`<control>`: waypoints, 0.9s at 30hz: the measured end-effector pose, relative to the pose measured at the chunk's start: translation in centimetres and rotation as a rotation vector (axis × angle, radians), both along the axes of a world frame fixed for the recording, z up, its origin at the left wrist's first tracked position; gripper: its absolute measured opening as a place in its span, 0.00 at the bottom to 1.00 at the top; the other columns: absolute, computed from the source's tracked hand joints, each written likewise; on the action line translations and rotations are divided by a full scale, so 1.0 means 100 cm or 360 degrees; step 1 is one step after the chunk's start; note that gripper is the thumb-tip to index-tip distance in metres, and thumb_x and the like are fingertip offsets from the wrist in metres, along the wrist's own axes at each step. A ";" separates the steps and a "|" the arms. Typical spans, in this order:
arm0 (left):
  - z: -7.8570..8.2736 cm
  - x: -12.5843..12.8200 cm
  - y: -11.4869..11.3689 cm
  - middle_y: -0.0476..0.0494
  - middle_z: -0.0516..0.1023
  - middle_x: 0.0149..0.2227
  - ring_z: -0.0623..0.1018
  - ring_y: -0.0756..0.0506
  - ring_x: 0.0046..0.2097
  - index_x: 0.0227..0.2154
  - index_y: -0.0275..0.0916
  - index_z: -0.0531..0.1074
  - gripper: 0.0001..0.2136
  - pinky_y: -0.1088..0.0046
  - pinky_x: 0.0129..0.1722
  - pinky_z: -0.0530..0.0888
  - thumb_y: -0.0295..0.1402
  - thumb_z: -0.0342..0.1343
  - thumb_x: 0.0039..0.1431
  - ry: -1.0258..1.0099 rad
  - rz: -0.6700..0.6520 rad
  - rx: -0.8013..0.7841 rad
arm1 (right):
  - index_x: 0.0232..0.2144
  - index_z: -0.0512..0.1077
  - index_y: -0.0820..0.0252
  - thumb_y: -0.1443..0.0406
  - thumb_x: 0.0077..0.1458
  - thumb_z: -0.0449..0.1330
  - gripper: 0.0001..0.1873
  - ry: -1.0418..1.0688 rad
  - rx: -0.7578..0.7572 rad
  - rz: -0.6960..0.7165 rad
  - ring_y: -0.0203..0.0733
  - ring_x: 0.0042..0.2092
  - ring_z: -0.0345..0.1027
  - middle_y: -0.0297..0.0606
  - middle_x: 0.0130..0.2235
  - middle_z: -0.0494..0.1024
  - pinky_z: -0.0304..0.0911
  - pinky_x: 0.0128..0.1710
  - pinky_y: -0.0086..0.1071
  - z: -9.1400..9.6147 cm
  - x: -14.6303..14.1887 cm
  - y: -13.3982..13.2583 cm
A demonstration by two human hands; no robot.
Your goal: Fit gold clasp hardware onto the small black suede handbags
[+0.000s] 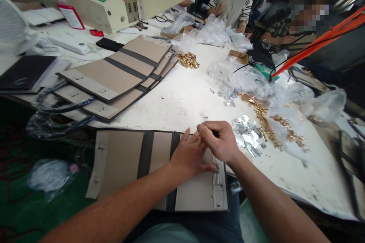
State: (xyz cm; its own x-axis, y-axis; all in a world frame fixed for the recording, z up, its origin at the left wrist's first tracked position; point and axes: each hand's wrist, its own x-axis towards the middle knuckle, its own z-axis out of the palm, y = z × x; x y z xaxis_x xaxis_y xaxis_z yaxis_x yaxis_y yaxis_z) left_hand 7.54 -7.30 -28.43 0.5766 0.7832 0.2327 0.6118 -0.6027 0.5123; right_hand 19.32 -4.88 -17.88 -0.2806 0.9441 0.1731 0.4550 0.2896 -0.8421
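Cardboard folder cover [122, 163] lies open on my lap at the near table edge [176, 121]. It looks stiff, light and flat. My left hand [189, 155] presses it, fingers spread; my right hand [221, 140] pinches something tiny above it. I'd grip its edges.

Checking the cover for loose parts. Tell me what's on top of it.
On the cover lie the left hand, flat, and a metal strip at its right edge. The right hand hovers, pinching something. Whatever lies beneath the palm is hidden.
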 end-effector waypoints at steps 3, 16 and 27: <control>0.002 0.000 0.000 0.35 0.67 0.69 0.62 0.30 0.70 0.68 0.40 0.60 0.48 0.43 0.73 0.46 0.59 0.67 0.50 -0.0014 0.0010 -0.0011 | 0.14 0.58 0.58 0.59 0.61 0.56 0.25 -0.0099 0.0051 0.0080 0.31 0.22 0.52 0.28 0.18 0.58 0.48 0.23 0.30 -0.005 0.003 0.001; 0.005 -0.006 -0.002 0.34 0.66 0.69 0.58 0.33 0.72 0.65 0.38 0.63 0.41 0.44 0.72 0.45 0.61 0.61 0.56 0.0058 -0.0044 0.0039 | 0.15 0.65 0.55 0.58 0.64 0.59 0.25 0.0744 0.0177 -0.0312 0.34 0.18 0.56 0.31 0.17 0.64 0.52 0.18 0.32 -0.014 0.033 -0.006; 0.011 -0.003 0.000 0.37 0.66 0.69 0.60 0.34 0.72 0.65 0.39 0.64 0.43 0.47 0.73 0.45 0.65 0.57 0.56 0.0130 -0.0028 0.0021 | 0.16 0.64 0.55 0.58 0.64 0.57 0.24 0.0840 0.0238 -0.0381 0.33 0.17 0.55 0.28 0.16 0.61 0.53 0.17 0.30 -0.016 0.044 -0.007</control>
